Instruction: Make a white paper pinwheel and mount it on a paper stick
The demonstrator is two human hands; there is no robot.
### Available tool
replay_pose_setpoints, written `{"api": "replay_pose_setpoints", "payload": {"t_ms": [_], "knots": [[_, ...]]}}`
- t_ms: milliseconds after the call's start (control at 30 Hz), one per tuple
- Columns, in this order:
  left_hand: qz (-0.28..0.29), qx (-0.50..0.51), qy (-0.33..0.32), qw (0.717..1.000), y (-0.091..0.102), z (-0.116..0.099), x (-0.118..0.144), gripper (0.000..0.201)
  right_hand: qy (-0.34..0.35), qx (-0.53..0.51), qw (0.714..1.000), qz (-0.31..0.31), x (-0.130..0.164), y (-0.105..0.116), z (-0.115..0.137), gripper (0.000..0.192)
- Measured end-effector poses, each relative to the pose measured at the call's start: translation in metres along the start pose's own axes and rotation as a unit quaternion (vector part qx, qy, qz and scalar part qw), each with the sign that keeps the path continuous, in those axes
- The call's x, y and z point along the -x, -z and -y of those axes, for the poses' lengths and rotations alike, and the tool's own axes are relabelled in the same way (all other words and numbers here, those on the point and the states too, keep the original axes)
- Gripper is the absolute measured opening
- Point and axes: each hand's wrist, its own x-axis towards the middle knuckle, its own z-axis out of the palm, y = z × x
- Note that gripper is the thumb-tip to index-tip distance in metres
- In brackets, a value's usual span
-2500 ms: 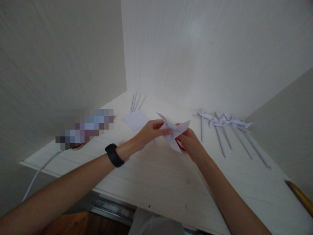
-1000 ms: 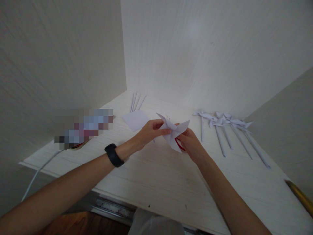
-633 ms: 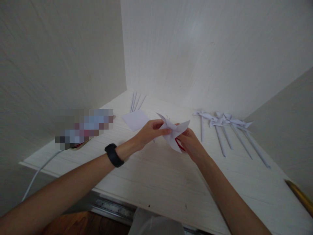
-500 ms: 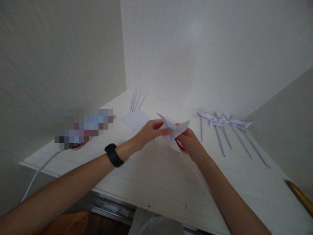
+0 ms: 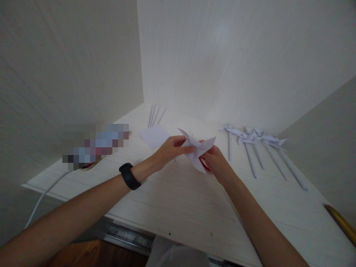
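Observation:
My left hand [image 5: 174, 148] pinches a white paper pinwheel [image 5: 196, 150] from the left, thumb across its folded middle and fingers behind. The blades of the pinwheel stand up and fan out over the table. My right hand [image 5: 215, 161] is closed behind its right side, with most fingers hidden by the paper. A curved red handle [image 5: 205, 164], which looks like that of scissors, shows in my right hand below the paper; the rest of it is covered. A small thin tip pokes up behind the pinwheel, too small to make out.
Several finished paper pinwheels on sticks [image 5: 258, 139] lie at the right. Thin paper sticks [image 5: 153, 115] and a white paper square [image 5: 154, 136] lie at the back left. A blurred-out device [image 5: 97, 146] with a white cable [image 5: 47, 191] rests at the left. Walls enclose the white table [image 5: 178, 207].

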Motion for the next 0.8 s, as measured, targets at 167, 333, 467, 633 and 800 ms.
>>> {"api": "replay_pose_setpoints", "payload": {"t_ms": [167, 333, 467, 633, 800], "knots": [[0.002, -0.005, -0.004, 1.000, 0.0003, 0.0005, -0.0003, 0.025, -0.001, 0.007, 1.000, 0.004, -0.0007, 0.0014, -0.0021, 0.016], [0.006, -0.010, -0.003, 1.000, 0.0008, 0.0011, -0.0004, 0.026, -0.002, 0.008, 1.000, 0.004, -0.0017, 0.0025, -0.0037, 0.016], [0.026, -0.017, 0.003, 1.000, 0.0022, 0.0015, -0.0013, 0.030, -0.015, 0.006, 1.000, 0.002, -0.0016, 0.0019, -0.0016, 0.021], [0.019, -0.011, 0.008, 1.000, 0.0036, 0.0019, -0.0013, 0.031, -0.014, -0.001, 1.000, -0.004, -0.0003, 0.0009, 0.0040, 0.031], [-0.005, 0.001, 0.005, 1.000, 0.0060, 0.0053, -0.0009, 0.031, -0.014, -0.001, 1.000, -0.012, 0.0008, 0.0011, 0.0059, 0.033]]}}
